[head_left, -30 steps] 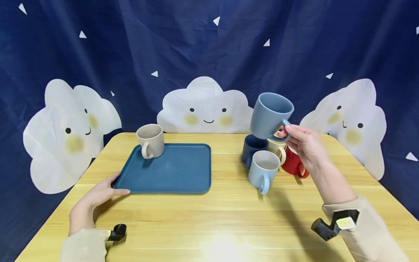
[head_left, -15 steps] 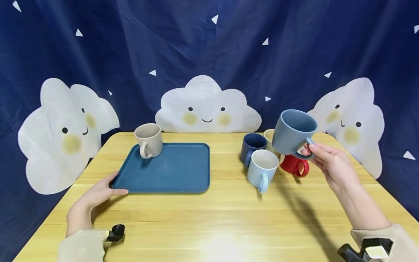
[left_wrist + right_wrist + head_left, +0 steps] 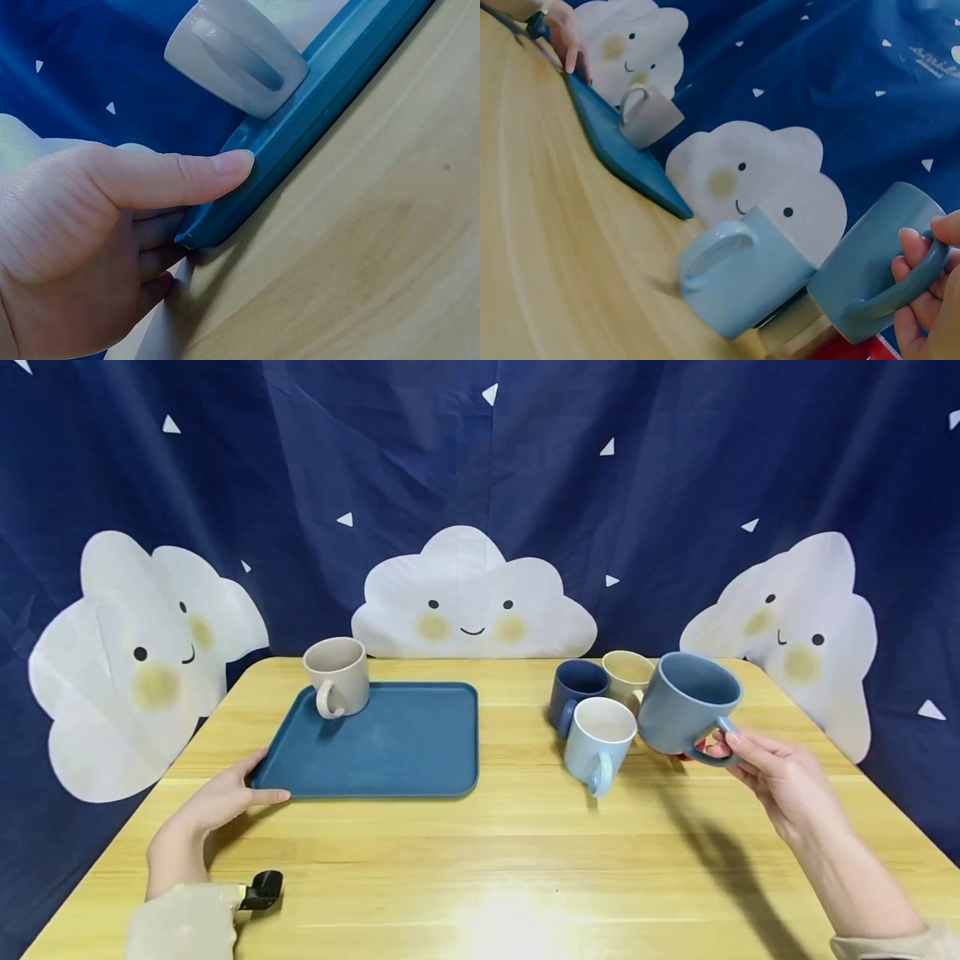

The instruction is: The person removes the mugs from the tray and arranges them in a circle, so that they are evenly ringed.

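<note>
While left hand [image 3: 202, 810] grips tray [image 3: 420, 752], right hand [image 3: 780, 781] holds blue-grey mug [image 3: 686, 702]

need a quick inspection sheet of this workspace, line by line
surface: wooden table, bare at the front
job's things: grey-blue mug held by its handle, off the table; blue tray carries a beige mug
clutter: navy mug, cream mug, light blue mug clustered; something red mostly hidden behind
grippers: right hand grips the mug handle; left hand holds the tray corner
cables: nothing seen
surroundings: navy backdrop with smiling clouds
</note>
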A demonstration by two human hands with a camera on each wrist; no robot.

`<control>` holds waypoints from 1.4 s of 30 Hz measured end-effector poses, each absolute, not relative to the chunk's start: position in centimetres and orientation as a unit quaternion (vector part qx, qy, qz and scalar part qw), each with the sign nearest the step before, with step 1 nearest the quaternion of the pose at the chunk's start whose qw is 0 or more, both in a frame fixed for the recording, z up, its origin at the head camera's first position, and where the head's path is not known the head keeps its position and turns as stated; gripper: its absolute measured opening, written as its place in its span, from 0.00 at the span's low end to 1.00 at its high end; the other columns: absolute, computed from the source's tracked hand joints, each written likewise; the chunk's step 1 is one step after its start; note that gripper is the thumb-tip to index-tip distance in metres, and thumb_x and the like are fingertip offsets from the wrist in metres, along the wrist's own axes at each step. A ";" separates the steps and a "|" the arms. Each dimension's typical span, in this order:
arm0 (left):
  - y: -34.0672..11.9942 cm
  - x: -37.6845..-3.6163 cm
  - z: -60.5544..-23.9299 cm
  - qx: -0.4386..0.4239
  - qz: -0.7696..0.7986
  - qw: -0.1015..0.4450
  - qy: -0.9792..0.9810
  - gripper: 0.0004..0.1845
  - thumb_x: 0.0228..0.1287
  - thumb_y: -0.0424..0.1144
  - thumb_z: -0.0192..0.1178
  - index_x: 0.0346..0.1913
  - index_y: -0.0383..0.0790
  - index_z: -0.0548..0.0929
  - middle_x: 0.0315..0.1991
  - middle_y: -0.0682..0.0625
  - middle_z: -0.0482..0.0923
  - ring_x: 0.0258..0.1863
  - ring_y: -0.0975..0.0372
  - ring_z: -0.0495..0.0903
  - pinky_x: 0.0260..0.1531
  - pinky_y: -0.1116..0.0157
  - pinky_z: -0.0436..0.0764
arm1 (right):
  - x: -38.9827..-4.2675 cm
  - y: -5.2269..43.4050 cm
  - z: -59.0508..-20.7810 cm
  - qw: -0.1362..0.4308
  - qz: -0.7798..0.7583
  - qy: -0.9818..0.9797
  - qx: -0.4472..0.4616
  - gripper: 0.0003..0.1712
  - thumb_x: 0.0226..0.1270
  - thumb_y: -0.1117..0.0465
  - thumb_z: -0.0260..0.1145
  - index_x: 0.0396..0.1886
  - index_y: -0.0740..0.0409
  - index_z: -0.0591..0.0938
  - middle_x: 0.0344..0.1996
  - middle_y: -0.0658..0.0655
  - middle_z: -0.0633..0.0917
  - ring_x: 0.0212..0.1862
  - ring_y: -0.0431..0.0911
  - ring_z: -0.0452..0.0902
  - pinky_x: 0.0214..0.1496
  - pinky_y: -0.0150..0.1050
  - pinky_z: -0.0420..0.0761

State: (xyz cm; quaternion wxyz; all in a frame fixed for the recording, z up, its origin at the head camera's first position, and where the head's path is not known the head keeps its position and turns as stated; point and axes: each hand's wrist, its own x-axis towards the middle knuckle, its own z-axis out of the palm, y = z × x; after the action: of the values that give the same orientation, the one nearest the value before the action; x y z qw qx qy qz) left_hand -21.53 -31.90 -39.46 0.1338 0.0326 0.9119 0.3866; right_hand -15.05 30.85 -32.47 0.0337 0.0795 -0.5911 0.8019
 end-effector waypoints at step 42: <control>-31.9 -21.4 -39.2 0.034 0.384 0.129 0.914 0.56 0.55 0.51 0.65 0.70 0.24 0.38 0.65 0.20 0.40 0.63 0.29 0.43 0.56 0.34 0.50 | -13.8 31.8 -38.1 0.006 0.774 -0.633 0.020 0.17 0.71 0.68 0.51 0.36 0.54 0.87 0.32 0.49 0.86 0.41 0.36 0.81 0.44 0.26 0.77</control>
State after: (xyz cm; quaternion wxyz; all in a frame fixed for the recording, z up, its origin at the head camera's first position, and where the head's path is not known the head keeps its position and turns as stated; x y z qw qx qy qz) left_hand -21.42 -31.85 -39.22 0.1293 0.0340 0.9136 0.3840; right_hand -13.76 31.79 -38.07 0.0060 0.0196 -0.6330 0.7739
